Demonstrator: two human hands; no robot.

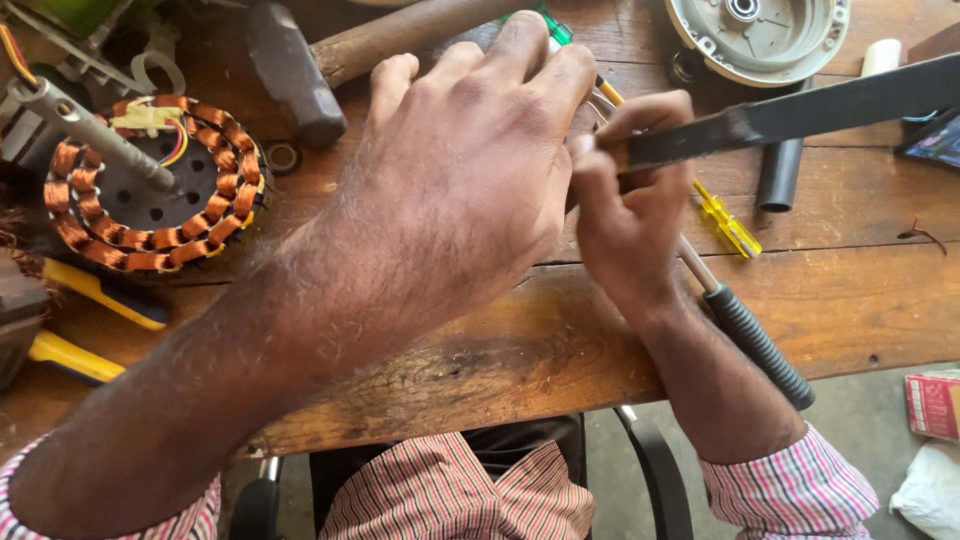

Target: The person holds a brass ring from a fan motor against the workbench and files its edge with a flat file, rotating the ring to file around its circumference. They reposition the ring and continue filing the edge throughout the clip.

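Note:
My left hand (470,170) lies palm down over the middle of the wooden workbench (860,290), covering whatever is under its fingers. My right hand (625,205) pinches the near end of a long flat dark blade (800,112) that runs up to the right edge. Thin wire ends (603,98) show between the two hands. What the left hand grips is hidden.
A copper-wound motor stator (150,190) with a metal shaft sits at left. A hammer (300,70) lies at the top. A grey round motor cover (760,35), black tube (780,175), yellow screwdriver (725,220), black-handled tool (755,340) and yellow-handled pliers (95,295) surround the hands.

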